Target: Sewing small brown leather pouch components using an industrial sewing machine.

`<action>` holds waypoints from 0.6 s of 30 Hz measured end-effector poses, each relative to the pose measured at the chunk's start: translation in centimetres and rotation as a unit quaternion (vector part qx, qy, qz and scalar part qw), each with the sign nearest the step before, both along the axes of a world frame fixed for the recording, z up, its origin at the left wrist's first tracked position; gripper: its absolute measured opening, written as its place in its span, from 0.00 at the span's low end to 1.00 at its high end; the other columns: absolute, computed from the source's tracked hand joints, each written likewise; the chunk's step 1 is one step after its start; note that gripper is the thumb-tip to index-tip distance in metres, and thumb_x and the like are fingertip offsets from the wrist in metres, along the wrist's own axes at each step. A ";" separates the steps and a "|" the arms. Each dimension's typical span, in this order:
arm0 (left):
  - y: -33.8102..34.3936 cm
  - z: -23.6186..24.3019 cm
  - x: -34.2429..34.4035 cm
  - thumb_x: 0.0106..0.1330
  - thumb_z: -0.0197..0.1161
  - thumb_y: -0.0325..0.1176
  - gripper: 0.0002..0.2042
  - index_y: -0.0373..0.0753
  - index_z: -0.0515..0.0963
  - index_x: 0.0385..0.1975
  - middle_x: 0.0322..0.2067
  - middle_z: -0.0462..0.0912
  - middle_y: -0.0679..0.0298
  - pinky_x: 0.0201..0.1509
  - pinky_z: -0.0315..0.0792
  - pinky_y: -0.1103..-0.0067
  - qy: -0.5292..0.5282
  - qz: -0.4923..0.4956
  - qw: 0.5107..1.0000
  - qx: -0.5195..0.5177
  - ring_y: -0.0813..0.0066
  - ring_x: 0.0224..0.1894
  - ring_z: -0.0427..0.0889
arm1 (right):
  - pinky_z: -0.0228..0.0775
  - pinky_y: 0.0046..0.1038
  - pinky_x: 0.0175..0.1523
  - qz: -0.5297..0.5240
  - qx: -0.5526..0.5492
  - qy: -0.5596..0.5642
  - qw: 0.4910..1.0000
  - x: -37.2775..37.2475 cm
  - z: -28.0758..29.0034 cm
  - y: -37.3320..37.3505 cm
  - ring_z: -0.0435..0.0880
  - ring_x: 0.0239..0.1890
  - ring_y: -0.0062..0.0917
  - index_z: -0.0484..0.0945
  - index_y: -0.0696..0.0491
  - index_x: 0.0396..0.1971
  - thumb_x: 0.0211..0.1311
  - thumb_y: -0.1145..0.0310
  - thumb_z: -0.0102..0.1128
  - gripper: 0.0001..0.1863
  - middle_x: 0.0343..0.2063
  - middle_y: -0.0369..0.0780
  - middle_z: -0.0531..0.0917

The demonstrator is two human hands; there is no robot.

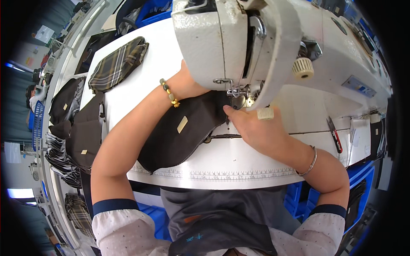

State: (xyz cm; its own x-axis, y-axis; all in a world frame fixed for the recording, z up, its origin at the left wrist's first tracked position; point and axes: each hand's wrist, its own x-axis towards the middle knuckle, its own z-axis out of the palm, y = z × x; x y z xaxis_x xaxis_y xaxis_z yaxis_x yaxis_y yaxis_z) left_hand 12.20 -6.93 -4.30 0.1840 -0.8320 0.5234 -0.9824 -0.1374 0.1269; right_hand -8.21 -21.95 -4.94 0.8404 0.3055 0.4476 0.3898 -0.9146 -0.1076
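Landmark: sewing machine head, white, top centre of the white table.

Progress, judged from layout: sewing is mid-piece. Dark fabric piece has its right edge fed under the presser foot; the bulk of it trails down-left of the machine head and hangs over the table's front edge near the printed ruler strip. Can't tell how much of the seam is already stitched; the needle zone is too small and partly hidden. A pale rectangular label sits on the fabric, left of the foot.

Backlog or output: a stack of dark pieces and a plaid piece lie well left of the machine head. Can't tell which pile is finished.

Grip:
- Right hand: just below the machine head, fingers together, fingertips pressed flat on the fabric edge right beside the foot. Guiding, not pinching, as far as I can see.
- Left hand: goes behind the machine head's left side, wrist with bead bracelet visible, fingers hidden. Can't tell whether it's closed or open; it sits over the fabric's top edge.

Red-handled snips lie on the table, lower right of the machine head, untouched.
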 end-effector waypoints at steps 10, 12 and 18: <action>2.9 7.1 -2.6 0.57 0.72 0.41 0.19 0.47 0.84 0.50 0.50 0.85 0.62 0.58 0.71 0.63 0.030 0.181 0.962 0.203 0.60 0.55 0.81 | 0.64 0.33 0.17 -0.013 0.026 -0.001 1.000 0.3 0.1 0.2 0.75 0.13 0.30 0.84 0.51 0.49 0.57 0.74 0.64 0.18 0.13 0.36 0.74; 3.8 8.7 -4.2 0.57 0.71 0.41 0.18 0.44 0.84 0.47 0.49 0.85 0.62 0.60 0.69 0.61 0.062 0.166 0.960 0.219 0.58 0.54 0.81 | 0.64 0.33 0.17 -0.026 0.022 0.002 0.999 0.1 0.2 0.0 0.75 0.13 0.30 0.84 0.51 0.49 0.58 0.73 0.64 0.17 0.13 0.36 0.74; 6.3 7.2 -10.6 0.57 0.66 0.33 0.12 0.40 0.84 0.40 0.41 0.84 0.62 0.58 0.70 0.62 -0.046 0.080 0.983 0.160 0.59 0.47 0.81 | 0.66 0.34 0.18 -0.015 0.032 -0.004 0.999 0.4 0.1 0.1 0.77 0.14 0.32 0.84 0.51 0.49 0.62 0.69 0.64 0.15 0.14 0.36 0.76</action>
